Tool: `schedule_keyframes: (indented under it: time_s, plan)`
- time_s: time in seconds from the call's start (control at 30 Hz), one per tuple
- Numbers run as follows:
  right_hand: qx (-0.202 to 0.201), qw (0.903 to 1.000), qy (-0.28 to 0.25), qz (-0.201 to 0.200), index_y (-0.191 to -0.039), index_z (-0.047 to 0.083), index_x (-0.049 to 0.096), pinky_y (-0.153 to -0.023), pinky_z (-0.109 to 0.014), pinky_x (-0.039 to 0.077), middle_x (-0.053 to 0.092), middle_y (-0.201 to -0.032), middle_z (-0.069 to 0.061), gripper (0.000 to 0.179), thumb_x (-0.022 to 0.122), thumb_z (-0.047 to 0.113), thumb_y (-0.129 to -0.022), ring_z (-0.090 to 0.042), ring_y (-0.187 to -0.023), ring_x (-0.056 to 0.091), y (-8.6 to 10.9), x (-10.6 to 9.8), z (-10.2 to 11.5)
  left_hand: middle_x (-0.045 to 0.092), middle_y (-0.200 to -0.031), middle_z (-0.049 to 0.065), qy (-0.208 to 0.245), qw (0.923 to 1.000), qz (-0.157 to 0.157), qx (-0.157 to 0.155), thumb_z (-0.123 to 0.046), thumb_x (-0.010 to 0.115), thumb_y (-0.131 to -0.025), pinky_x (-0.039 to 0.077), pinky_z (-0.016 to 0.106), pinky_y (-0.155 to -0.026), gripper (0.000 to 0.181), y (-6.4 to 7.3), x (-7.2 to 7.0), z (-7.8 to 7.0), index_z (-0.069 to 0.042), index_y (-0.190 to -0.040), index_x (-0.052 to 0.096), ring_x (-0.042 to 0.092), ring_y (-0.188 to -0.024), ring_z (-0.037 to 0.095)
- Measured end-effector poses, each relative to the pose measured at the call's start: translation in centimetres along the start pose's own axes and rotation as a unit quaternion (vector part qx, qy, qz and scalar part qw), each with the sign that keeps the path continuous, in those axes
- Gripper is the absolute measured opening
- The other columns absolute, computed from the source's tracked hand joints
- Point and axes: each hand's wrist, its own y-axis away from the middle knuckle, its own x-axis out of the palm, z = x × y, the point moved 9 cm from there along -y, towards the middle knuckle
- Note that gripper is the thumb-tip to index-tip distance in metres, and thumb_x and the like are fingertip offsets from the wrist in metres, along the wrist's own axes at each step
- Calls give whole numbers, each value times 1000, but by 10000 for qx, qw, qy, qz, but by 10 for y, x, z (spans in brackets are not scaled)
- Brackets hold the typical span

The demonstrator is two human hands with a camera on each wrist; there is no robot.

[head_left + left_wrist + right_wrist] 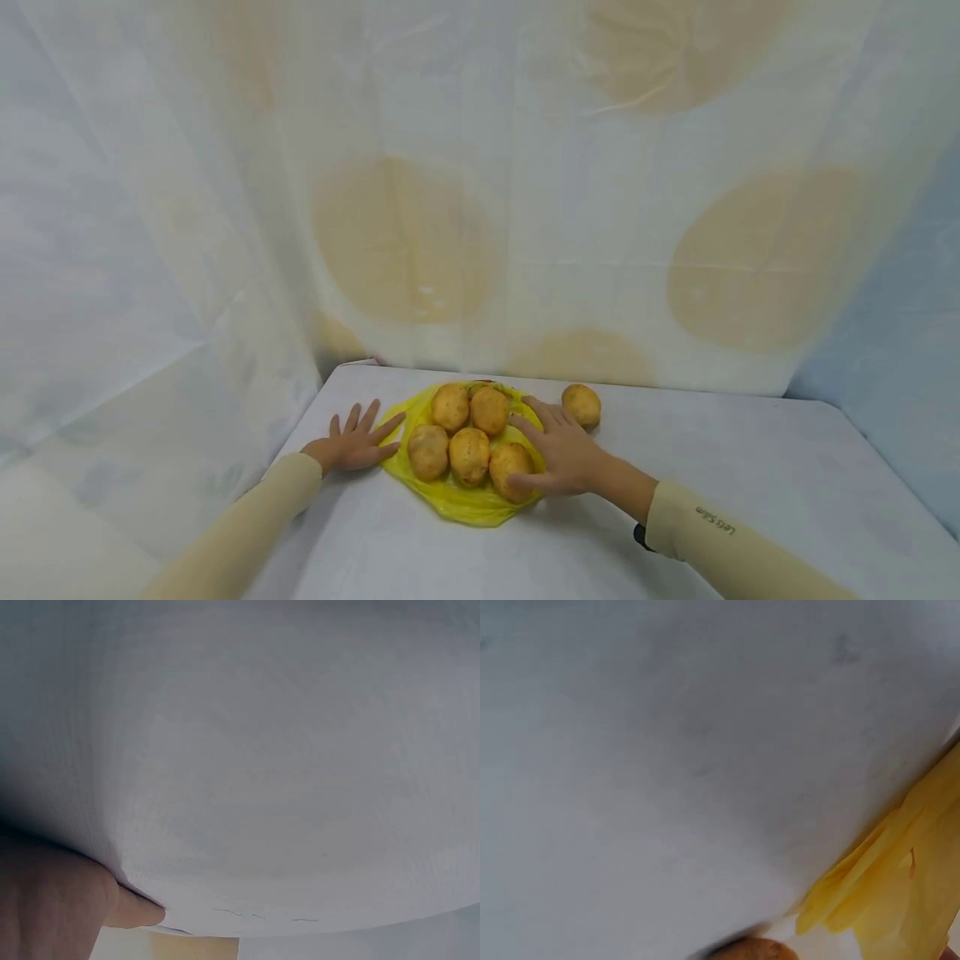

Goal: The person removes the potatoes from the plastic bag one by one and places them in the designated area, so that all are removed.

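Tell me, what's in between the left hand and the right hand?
The head view shows it: between the left hand and right hand lies a yellow bag with five potatoes on it.

Your left arm is slanting in from the lower left of the head view, a pale sleeve covering it to the wrist. Your right arm is slanting in from the lower right, its matching sleeve bearing dark lettering. Your left hand is showing its back, its fingers lying spread and nearly straight, its thumb pointing toward your right. Your right hand is likewise showing its back, its fingers fanning forward and leftward, its thumb pointing left. In the left wrist view, one digit of your left hand is pointing right from the lower left corner.
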Motion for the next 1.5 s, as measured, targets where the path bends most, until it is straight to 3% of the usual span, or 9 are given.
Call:
schedule_keyframes:
  time_s: [0.17,0.37,0.63,0.9,1.33,1.5]
  plan:
    - [-60,9960,-886,-27,-142,15,48,-100,-52,44,44,-141,-10,85,61,74,-81,-28,-124,50,-5,-1,5,-4,-166,20,-71,10000,-38,33,-66,31,-99,-5,77,-107,68,-4,1,2,-35,-158,19,-4,-149,52]
    - [256,9859,-1608,385,-142,17,46,-100,-48,47,47,-139,-6,88,67,73,-77,-23,-123,51,-8,12,5,-7,-165,21,6,10000,21,33,-66,30,-99,-9,77,-107,70,-4,4,2,-33,-159,17,-7,-149,52]
    - [745,9546,-2689,1040,-141,17,46,-97,-48,45,46,-132,-9,84,78,58,-75,-20,-115,48,-6,32,-1,-8,-165,21,-4,10000,31,4,-66,30,-99,-8,77,-107,69,-5,1,1,-34,-159,17,-7,-148,53]
    - [642,9538,-2679,1197,-143,18,42,-102,-51,43,43,-138,-9,92,84,55,-71,-22,-124,45,-2,43,-1,-6,-165,22,-48,10000,59,21,-67,31,-98,-6,78,-107,70,-5,3,-2,-33,-158,17,-5,-148,54]
    - [488,9511,-2750,1318,-144,15,39,-106,-50,41,45,-140,-6,91,85,46,-71,-21,-127,45,-3,44,5,-5,-165,21,-60,10000,10,29,-65,31,-99,-6,77,-107,68,-2,1,-1,-34,-158,18,-5,-148,53]
    - [433,9615,-2450,1165,-144,19,39,-105,-48,43,48,-139,-4,93,85,50,-70,-20,-126,48,-4,46,9,-6,-165,21,-92,9999,-15,45,-65,31,-99,-6,77,-107,68,0,0,0,-34,-158,18,-5,-148,53]
